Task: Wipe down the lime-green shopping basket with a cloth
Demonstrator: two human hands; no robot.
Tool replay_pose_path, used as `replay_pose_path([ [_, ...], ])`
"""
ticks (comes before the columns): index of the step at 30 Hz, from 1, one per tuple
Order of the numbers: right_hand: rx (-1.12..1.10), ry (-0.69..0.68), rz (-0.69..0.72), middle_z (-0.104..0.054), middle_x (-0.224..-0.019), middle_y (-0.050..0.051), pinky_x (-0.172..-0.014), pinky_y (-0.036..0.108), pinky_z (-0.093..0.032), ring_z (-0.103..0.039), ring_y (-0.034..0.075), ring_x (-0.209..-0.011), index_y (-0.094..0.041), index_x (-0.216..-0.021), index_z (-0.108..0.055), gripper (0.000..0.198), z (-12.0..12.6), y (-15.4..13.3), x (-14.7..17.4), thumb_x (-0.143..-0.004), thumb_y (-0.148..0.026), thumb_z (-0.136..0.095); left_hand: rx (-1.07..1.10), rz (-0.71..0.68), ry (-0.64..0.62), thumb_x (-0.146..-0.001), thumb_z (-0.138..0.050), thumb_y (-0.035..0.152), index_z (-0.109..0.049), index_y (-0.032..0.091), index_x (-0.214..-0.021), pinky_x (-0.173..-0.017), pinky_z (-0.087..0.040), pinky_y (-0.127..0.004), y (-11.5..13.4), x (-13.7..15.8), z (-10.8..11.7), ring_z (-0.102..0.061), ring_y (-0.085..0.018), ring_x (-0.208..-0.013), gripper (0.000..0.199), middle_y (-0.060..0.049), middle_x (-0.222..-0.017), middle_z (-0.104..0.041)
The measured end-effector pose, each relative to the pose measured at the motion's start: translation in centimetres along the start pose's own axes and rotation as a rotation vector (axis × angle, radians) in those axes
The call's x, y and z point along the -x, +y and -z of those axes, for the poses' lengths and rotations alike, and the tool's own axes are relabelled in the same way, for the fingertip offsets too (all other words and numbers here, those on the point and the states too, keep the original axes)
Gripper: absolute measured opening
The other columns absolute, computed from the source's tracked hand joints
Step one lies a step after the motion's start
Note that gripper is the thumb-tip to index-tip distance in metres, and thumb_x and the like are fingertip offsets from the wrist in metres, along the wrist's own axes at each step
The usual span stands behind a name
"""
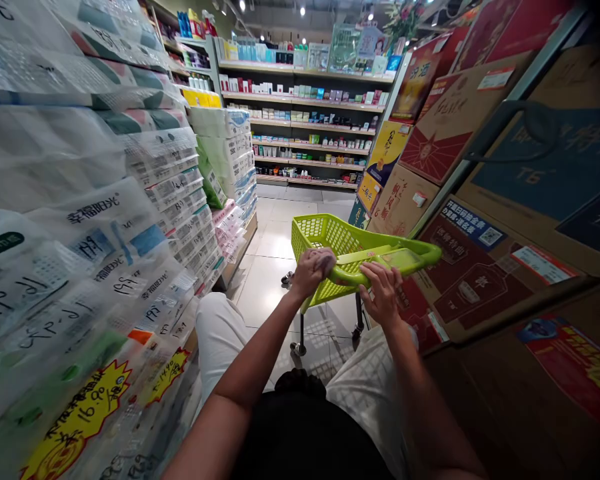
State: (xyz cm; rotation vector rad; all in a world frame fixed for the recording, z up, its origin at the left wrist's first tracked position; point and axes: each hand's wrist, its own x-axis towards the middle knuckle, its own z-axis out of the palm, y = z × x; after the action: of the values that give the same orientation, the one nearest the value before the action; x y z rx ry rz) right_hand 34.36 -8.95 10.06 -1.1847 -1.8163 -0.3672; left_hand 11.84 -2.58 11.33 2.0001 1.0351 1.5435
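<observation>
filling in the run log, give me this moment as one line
left grip: on handlebar | right grip: on handlebar | yellow-green shopping cart: ahead | tissue packs: left | liquor cartons: right

Before us on the floor (267, 257) stands a shopping cart (300, 243), its handle (349, 275) on the near side. Our left hand (314, 270) is on the handle's left end, our right hand (381, 290) further right along it. Stacked wrapped packs (93, 250) line the floor's left edge, price signs (87, 413) on the nearest ones. Stacked boxes (433, 143) line the right edge. Across the far edge, behind the cart, a shelf unit (280, 69) holds rows of small packages (307, 92).
</observation>
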Motion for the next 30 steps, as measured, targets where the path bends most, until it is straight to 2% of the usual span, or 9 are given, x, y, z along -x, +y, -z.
replay_pose_path([
  [2, -0.041, 0.08, -0.057, -0.074, -0.114, 0.005, -0.122, 0.053, -0.02, -0.059, 0.027, -0.126, -0.026, -0.109, -0.066, 0.028, -0.7, -0.9, -0.2, -0.095, -0.038, -0.045, -0.005, 0.063, 0.004, -0.1, -0.056, 0.038, -0.081, 0.023, -0.104, -0.107, -0.051, -0.052, -0.8, -0.9, -0.3, -0.064, -0.029, -0.114, 0.029, -0.012, -0.114, -0.072],
  [5, -0.102, 0.192, -0.13, -0.073, -0.096, 0.002, -0.12, 0.055, -0.019, -0.061, 0.027, -0.114, -0.026, -0.089, -0.066, 0.028, -1.2, -1.1, -0.6, -0.095, -0.04, -0.042, -0.01, 0.006, -0.095, -0.099, -0.059, 0.039, -0.082, 0.025, -0.103, -0.11, -0.048, -0.051, -0.4, -1.3, -0.8, -0.062, -0.029, -0.118, 0.027, -0.01, -0.12, -0.073],
  [8, -0.197, 0.207, -0.149, -0.072, -0.093, 0.001, -0.119, 0.055, -0.02, -0.06, 0.026, -0.11, -0.026, -0.084, -0.066, 0.03, -0.6, -0.1, -0.6, -0.094, -0.04, -0.042, -0.037, -0.046, -0.222, -0.098, -0.06, 0.037, -0.081, 0.027, -0.108, -0.113, -0.045, -0.049, 0.4, -1.0, -0.8, -0.059, -0.029, -0.122, 0.025, -0.007, -0.125, -0.073],
  [10, -0.261, 0.189, -0.156, -0.072, -0.093, 0.001, -0.119, 0.054, -0.022, -0.061, 0.026, -0.109, -0.026, -0.084, -0.068, 0.031, 0.0, 0.7, -0.5, -0.093, -0.039, -0.042, -0.067, -0.018, -0.264, -0.098, -0.058, 0.032, -0.08, 0.026, -0.111, -0.114, -0.043, -0.048, 0.1, -1.1, -0.7, -0.058, -0.028, -0.122, 0.027, -0.006, -0.126, -0.073],
  [15, -0.34, 0.237, -0.223, -0.07, -0.083, 0.001, -0.117, 0.052, -0.029, -0.062, 0.026, -0.102, -0.026, -0.074, -0.067, 0.034, 1.0, 2.8, -0.2, -0.094, -0.039, -0.042, -0.161, 0.133, -0.204, -0.096, -0.056, 0.026, -0.08, 0.025, -0.111, -0.112, -0.046, -0.051, -1.1, -1.5, -1.5, -0.06, -0.029, -0.118, 0.028, -0.008, -0.122, -0.071],
  [20, -0.356, 0.315, -0.284, -0.066, -0.077, 0.0, -0.117, 0.05, -0.032, -0.062, 0.023, -0.092, -0.026, -0.069, -0.061, 0.03, 1.5, 3.7, -0.4, -0.094, -0.038, -0.051, -0.084, -0.018, -0.276, -0.092, -0.062, 0.022, -0.08, 0.027, -0.113, -0.111, -0.048, -0.046, -0.7, -0.1, -2.7, -0.057, -0.028, -0.121, 0.028, -0.008, -0.127, -0.068],
  [25, -0.336, 0.368, -0.311, -0.069, -0.076, 0.0, -0.121, 0.05, -0.03, -0.065, 0.023, -0.096, -0.026, -0.068, -0.064, 0.038, 1.4, 3.1, -0.5, -0.097, -0.038, -0.042, -0.106, 0.14, -0.085, -0.095, -0.058, 0.023, -0.08, 0.024, -0.113, -0.11, -0.047, -0.053, -1.3, -0.1, -3.1, -0.058, -0.03, -0.118, 0.028, -0.011, -0.12, -0.068],
  [27, -0.321, 0.39, -0.334, -0.069, -0.077, 0.001, -0.121, 0.05, -0.03, -0.065, 0.022, -0.097, -0.026, -0.066, -0.065, 0.044, 1.1, 2.8, -0.5, -0.099, -0.038, -0.038, -0.091, 0.106, -0.035, -0.098, -0.058, 0.031, -0.079, 0.024, -0.113, -0.11, -0.047, -0.051, -1.0, 0.7, -3.7, -0.057, -0.029, -0.119, 0.027, -0.012, -0.124, -0.066],
  [30, -0.319, 0.409, -0.345, -0.069, -0.077, 0.002, -0.123, 0.052, -0.028, -0.064, 0.022, -0.098, -0.027, -0.063, -0.065, 0.048, 0.7, 2.8, -0.4, -0.099, -0.039, -0.036, -0.057, -0.044, 0.026, -0.102, -0.055, 0.042, -0.076, 0.025, -0.117, -0.114, -0.043, -0.049, -0.7, 3.4, -5.2, -0.052, -0.029, -0.127, 0.031, -0.013, -0.134, -0.061],
])
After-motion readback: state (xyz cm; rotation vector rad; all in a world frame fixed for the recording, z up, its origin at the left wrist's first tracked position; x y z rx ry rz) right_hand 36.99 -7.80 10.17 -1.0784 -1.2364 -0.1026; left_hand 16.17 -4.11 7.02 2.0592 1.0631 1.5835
